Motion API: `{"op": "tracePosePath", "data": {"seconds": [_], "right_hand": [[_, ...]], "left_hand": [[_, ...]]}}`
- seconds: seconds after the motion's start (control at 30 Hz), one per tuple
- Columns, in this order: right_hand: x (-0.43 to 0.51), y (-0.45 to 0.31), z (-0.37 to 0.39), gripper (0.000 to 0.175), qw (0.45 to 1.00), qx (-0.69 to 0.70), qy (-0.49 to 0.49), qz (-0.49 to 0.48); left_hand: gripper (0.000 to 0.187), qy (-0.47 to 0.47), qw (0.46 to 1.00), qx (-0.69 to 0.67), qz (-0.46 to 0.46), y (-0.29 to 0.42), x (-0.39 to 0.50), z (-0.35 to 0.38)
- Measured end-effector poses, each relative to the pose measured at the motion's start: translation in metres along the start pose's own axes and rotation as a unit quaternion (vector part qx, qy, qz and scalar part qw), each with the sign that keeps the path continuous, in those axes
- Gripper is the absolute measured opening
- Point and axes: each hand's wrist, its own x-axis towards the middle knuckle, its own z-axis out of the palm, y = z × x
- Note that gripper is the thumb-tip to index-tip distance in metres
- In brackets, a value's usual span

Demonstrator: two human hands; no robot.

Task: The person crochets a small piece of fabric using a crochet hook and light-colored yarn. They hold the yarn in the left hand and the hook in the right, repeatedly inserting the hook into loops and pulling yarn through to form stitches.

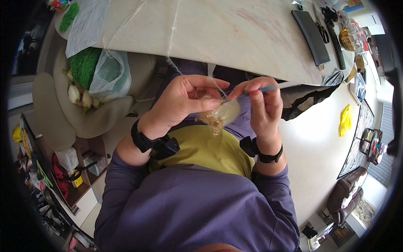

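Between thumb and fingers, my left hand (185,97) pinches a small fuzzy crochet piece (217,118), cream with a golden-brown tuft at its lower end. My right hand (264,107) grips the blue-grey handle of a crochet hook (267,88). The hook's metal tip reaches the piece beside my left thumb. A pale fuzzy yarn (172,34) crosses the tabletop, drops over its edge and runs up to my left fingers. Both hands are above my lap, just in front of the table edge, and each wrist wears a black strap.
A marble-look table (220,34) holds a dark case (310,37), black-handled scissors (323,33), a glass jug (351,39) and a printed sheet (86,26). On the chair (50,110) at left lie a plastic bag (111,75) and green fuzzy material (83,67). A black bag (310,97) hangs at right.
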Motion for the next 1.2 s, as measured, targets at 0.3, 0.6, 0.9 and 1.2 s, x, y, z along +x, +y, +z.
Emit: {"op": "tracePosePath", "data": {"seconds": [0.3,0.6,0.9,1.2], "right_hand": [[0.008,-0.004,-0.004,0.012,0.944,-0.236,-0.081,-0.215],[0.001,0.011,0.0,0.034,0.885,-0.345,-0.065,-0.306],[0.005,0.003,0.009,0.025,0.805,-0.438,-0.08,-0.392],[-0.003,-0.006,0.018,0.016,0.997,-0.005,0.069,-0.024]], "left_hand": [[0.036,0.013,1.0,-0.002,0.017,-0.006,0.003,-0.004],[0.045,-0.032,0.989,-0.144,0.017,-0.012,0.006,0.003],[0.062,-0.067,0.984,-0.163,-0.025,-0.005,0.006,-0.002],[0.058,-0.064,0.986,-0.151,0.017,-0.006,0.007,-0.007]]}}
